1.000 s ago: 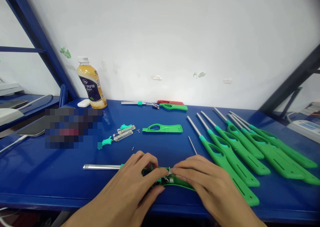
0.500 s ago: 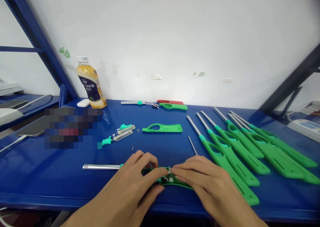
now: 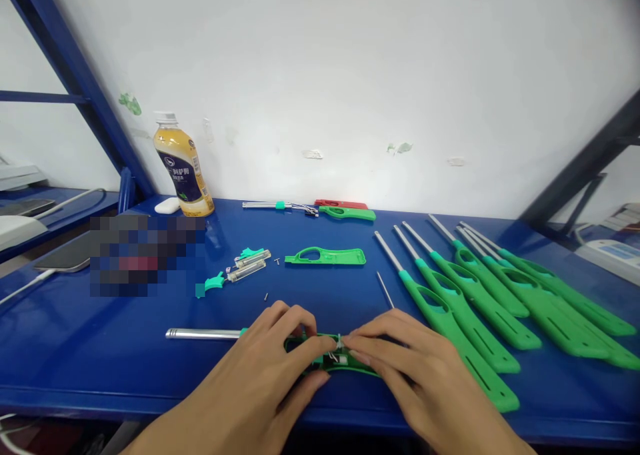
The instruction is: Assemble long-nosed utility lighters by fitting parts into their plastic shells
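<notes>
Near the table's front edge lies an open green lighter body (image 3: 367, 367) with small white and metal parts inside. Its silver tube (image 3: 203, 334) points left. My left hand (image 3: 270, 368) is closed round the left part of the body, thumb below and index finger on top. From the right, the fingertips of my right hand (image 3: 415, 361) press together at a small clear piece (image 3: 340, 341) standing in the body. A loose green half shell (image 3: 330, 257) lies beyond my hands. Two clear tanks (image 3: 247, 270) with teal triggers (image 3: 215, 281) lie to its left.
Several assembled green lighters (image 3: 450, 321) fan out at the right, beside a thin metal rod (image 3: 385, 289). At the back are a yellow bottle (image 3: 183, 168), a white case (image 3: 167, 205) and red and green shells (image 3: 347, 213). A phone (image 3: 65, 258) lies left.
</notes>
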{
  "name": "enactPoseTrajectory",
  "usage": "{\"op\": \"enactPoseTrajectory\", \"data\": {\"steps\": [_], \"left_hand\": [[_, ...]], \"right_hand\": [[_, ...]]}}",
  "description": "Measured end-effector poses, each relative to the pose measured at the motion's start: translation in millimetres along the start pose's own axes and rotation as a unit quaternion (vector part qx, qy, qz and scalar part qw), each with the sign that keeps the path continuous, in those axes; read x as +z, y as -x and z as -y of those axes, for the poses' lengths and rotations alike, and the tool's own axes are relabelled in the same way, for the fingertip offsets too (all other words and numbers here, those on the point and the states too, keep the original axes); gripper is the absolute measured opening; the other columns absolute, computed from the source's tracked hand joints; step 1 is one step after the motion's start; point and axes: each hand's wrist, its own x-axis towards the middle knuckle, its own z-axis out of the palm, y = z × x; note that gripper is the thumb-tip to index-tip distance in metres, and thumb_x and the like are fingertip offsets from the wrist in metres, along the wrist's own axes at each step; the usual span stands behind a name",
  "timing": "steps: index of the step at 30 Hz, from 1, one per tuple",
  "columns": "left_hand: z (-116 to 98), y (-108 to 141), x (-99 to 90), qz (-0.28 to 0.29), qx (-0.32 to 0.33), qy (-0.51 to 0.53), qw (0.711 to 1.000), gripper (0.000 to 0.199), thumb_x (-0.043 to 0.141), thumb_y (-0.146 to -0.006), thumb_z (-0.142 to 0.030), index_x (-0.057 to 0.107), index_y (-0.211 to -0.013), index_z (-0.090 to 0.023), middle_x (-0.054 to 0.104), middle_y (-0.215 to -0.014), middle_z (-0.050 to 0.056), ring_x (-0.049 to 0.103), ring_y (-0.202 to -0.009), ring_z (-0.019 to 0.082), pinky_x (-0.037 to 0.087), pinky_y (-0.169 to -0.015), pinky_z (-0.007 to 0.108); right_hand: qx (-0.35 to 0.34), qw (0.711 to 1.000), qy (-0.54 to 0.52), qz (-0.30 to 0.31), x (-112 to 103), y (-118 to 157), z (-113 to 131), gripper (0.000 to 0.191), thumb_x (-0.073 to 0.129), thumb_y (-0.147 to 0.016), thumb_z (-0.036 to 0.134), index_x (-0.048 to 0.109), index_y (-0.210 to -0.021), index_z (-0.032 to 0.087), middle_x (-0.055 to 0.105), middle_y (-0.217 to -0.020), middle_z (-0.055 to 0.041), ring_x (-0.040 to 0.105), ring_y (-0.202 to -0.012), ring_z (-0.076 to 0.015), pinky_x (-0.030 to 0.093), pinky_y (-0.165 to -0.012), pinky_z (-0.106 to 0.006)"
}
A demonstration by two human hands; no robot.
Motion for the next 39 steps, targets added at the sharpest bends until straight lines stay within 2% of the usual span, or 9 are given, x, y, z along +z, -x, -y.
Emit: {"op": "enactPoseTrajectory", "data": {"steps": [8,15,22,27,29,33,36,39], "left_hand": [[-0.2,-1.1,-0.7,-0.001,0.002,0.003,1.000,0.046,0.052,-0.112,-0.015,0.054,-0.154,-0.034,0.059,-0.124,0.006,0.065,-0.111,0.028,0.055,-0.110,0.060],[0.6,0.3,0.8,0.001,0.000,-0.007,1.000,0.045,0.053,-0.112,-0.014,0.055,-0.153,-0.034,0.062,-0.125,0.006,0.065,-0.110,0.027,0.058,-0.108,0.056],[2.5,6.8,7.8,-0.066,-0.031,-0.045,0.996,0.053,0.062,-0.110,-0.028,0.042,-0.159,-0.036,0.062,-0.141,0.008,0.070,-0.124,0.030,0.061,-0.110,0.058],[3.6,8.1,9.5,-0.070,-0.040,-0.043,0.996,0.058,0.066,-0.109,-0.030,0.040,-0.160,-0.038,0.066,-0.136,0.006,0.073,-0.120,0.029,0.063,-0.108,0.056],[4.0,8.2,9.4,-0.072,-0.040,-0.039,0.996,0.058,0.066,-0.108,-0.029,0.041,-0.160,-0.039,0.066,-0.135,0.006,0.073,-0.120,0.029,0.062,-0.111,0.056],[4.0,9.4,8.7,-0.075,-0.039,-0.031,0.996,0.052,0.064,-0.109,-0.028,0.044,-0.156,-0.038,0.067,-0.134,0.004,0.074,-0.117,0.027,0.058,-0.115,0.056],[1.9,10.0,6.9,-0.076,-0.030,-0.029,0.996,0.043,0.057,-0.112,-0.026,0.048,-0.153,-0.036,0.068,-0.132,0.004,0.075,-0.114,0.024,0.061,-0.113,0.051],[0.0,10.5,3.5,-0.097,-0.020,-0.027,0.995,0.037,0.050,-0.114,-0.021,0.053,-0.148,-0.034,0.069,-0.129,0.002,0.074,-0.112,0.020,0.063,-0.105,0.036]], "right_hand": [[-0.009,1.000,0.000,0.000,-3.3,-2.1,-0.4,0.041,0.056,-0.110,0.008,0.077,-0.135,0.033,0.078,-0.118,-0.0023,0.071,-0.102,-0.0215,0.062,-0.089,-0.037],[0.011,1.000,0.023,0.015,-3.8,0.1,0.8,0.041,0.055,-0.111,0.011,0.076,-0.134,0.037,0.073,-0.115,-0.0028,0.070,-0.098,-0.0210,0.059,-0.084,-0.037],[-0.009,0.999,0.022,-0.024,-2.2,-4.1,2.3,0.018,0.063,-0.111,0.017,0.074,-0.120,0.028,0.077,-0.106,-0.0004,0.071,-0.094,-0.0203,0.057,-0.087,-0.036],[0.003,0.999,0.026,-0.021,-4.9,-6.0,7.3,0.009,0.070,-0.109,0.027,0.073,-0.115,0.032,0.078,-0.107,0.0025,0.073,-0.095,-0.0211,0.057,-0.088,-0.037],[0.010,0.999,0.032,-0.018,-4.2,-4.9,7.4,0.011,0.075,-0.106,0.031,0.072,-0.116,0.033,0.077,-0.114,0.0015,0.074,-0.101,-0.0231,0.058,-0.092,-0.039],[0.016,0.999,0.047,-0.022,-0.5,-2.3,5.3,0.031,0.088,-0.095,0.035,0.068,-0.119,0.034,0.075,-0.126,-0.0005,0.074,-0.111,-0.0271,0.058,-0.097,-0.043],[0.016,0.999,0.047,-0.004,1.5,-2.1,3.7,0.036,0.088,-0.094,0.027,0.065,-0.120,0.034,0.076,-0.119,0.0017,0.074,-0.106,-0.0258,0.058,-0.093,-0.041],[0.013,0.999,0.042,0.012,2.0,-2.7,2.1,0.031,0.081,-0.099,0.020,0.063,-0.121,0.034,0.077,-0.114,0.0044,0.074,-0.102,-0.0236,0.058,-0.091,-0.039]]}}
